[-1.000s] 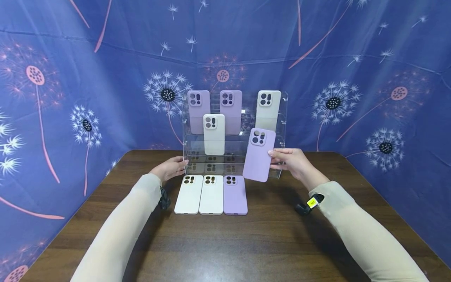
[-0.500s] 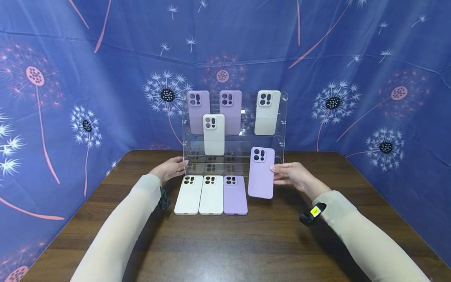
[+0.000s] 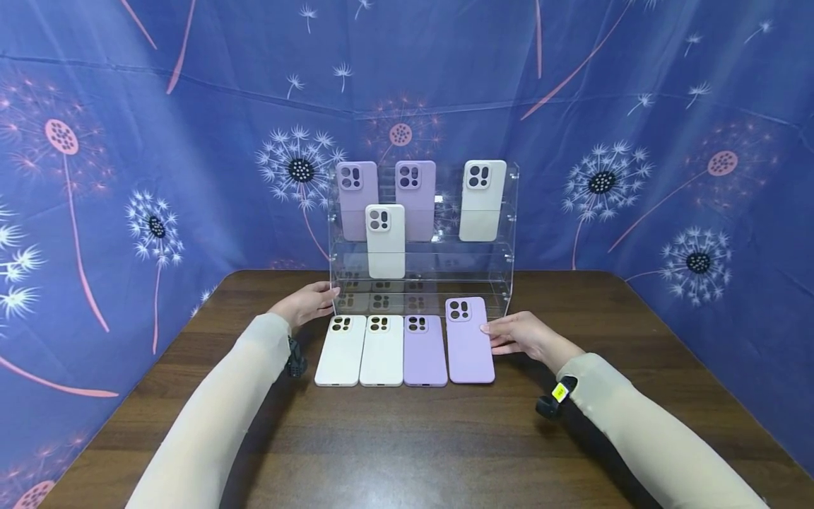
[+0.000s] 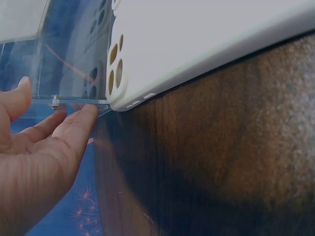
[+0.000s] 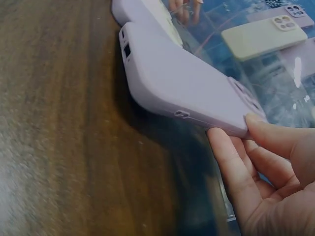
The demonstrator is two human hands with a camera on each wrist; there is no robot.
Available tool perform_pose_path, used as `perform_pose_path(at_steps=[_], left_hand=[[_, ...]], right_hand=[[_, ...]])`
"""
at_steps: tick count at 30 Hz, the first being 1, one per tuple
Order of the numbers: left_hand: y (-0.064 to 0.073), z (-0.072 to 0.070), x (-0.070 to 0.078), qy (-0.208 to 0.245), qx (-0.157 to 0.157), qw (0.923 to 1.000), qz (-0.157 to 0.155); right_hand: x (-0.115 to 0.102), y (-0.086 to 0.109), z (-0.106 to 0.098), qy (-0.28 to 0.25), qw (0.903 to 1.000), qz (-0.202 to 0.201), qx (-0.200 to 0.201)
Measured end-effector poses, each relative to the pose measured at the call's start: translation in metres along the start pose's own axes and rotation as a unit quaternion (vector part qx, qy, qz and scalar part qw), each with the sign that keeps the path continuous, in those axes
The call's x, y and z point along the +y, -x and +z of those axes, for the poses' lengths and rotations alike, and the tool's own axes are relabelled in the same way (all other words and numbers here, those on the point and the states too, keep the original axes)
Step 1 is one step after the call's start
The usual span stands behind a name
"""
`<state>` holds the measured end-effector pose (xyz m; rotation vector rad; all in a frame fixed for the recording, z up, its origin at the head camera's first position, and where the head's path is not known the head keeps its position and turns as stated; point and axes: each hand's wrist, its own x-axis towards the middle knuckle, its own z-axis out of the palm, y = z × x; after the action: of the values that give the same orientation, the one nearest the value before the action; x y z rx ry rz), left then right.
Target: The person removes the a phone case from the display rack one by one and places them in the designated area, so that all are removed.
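Note:
My right hand (image 3: 526,334) pinches a light purple phone case (image 3: 469,353) by its right edge, thumb on the back and fingers beneath. In the right wrist view this phone case (image 5: 182,78) is tilted, its lower end close over the table. Just left of it lies a row: another purple phone case (image 3: 426,357), then a white phone case (image 3: 381,357) and a second white phone case (image 3: 340,357). My left hand (image 3: 307,305) rests against the left side of the clear acrylic display stand (image 3: 458,265); in the left wrist view its fingers (image 4: 81,125) are fairly straight at the side panel.
On the stand's upper tier stand two purple phone cases (image 3: 358,205) and a white phone case (image 3: 483,205). A white phone case (image 3: 386,247) leans on the tier below. The brown wooden table (image 3: 407,438) meets a blue dandelion-print cloth (image 3: 210,141) behind.
My right hand has brought the purple phone case down and forward from in front of the stand to the right end of the row. My left hand has stayed at the stand's side.

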<state>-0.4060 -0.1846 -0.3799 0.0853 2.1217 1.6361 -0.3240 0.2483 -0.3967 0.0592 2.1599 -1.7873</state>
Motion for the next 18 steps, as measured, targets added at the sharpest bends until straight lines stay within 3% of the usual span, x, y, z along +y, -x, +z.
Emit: perform_pose_path(at_steps=[8, 18], left_hand=[[-0.0002, 0.0012, 0.0020, 0.011, -0.001, 0.9999, 0.000], [0.0003, 0.0005, 0.0014, 0.013, -0.005, 0.9999, -0.003]], right_hand=[[0.0105, -0.0060, 0.0048, 0.004, 0.9999, 0.016, 0.003], [0.0074, -0.0022, 0.0111, 0.014, 0.9996, 0.023, 0.005]])
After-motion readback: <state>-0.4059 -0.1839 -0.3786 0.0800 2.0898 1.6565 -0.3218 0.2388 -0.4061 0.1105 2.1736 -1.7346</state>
